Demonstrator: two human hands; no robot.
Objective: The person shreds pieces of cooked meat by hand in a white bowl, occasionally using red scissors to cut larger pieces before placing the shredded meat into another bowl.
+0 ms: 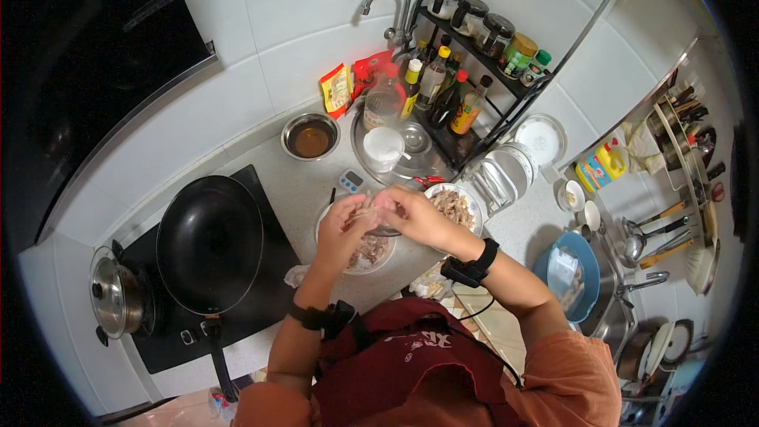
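My left hand (343, 234) and my right hand (417, 217) meet above the counter. Their fingers pinch a thin, pale piece of food (368, 204) between them; it looks like meat, but its exact kind is unclear. Below them stands a white bowl (375, 272) with brownish-pink shredded food (369, 249) in it, partly hidden by my hands. To the right, partly behind my right hand, a patterned plate (478, 214) holds a heap of pale brown pieces (455, 207).
A black frying pan (209, 243) and a lidded pot (112, 296) stand on the cooktop at left. Behind the hands are a timer (351, 180), a steel bowl (311, 137) of brown liquid and several bottles (436, 80). A blue basin (566, 276) stands by the sink at right.
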